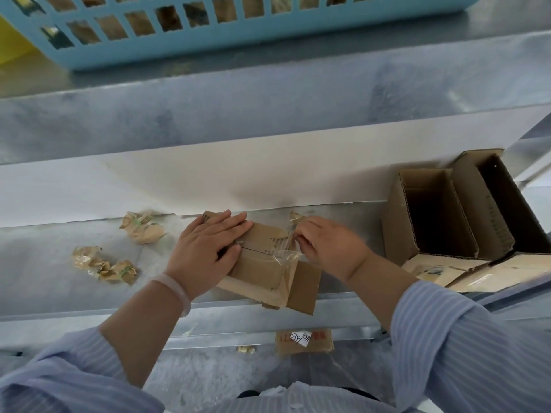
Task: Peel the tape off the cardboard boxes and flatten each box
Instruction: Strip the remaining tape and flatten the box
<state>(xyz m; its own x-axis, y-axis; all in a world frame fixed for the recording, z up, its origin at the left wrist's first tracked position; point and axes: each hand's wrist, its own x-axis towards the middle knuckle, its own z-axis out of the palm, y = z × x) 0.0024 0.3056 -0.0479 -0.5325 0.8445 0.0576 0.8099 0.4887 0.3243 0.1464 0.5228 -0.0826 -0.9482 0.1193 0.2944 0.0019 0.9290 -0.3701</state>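
A small brown cardboard box lies on the metal work surface in the middle of the view. My left hand presses flat on its top, fingers spread across the seam. My right hand pinches a strip of clear tape at the box's right end, and the strip is lifted partly off the seam. More clear tape runs down the box's near side. One end flap hangs open at the front right.
Several crumpled wads of peeled tape lie on the left. Two open cardboard boxes stand at the right on flat cardboard pieces. A blue slatted basket sits beyond the raised metal ledge. A labelled cardboard piece lies below the front edge.
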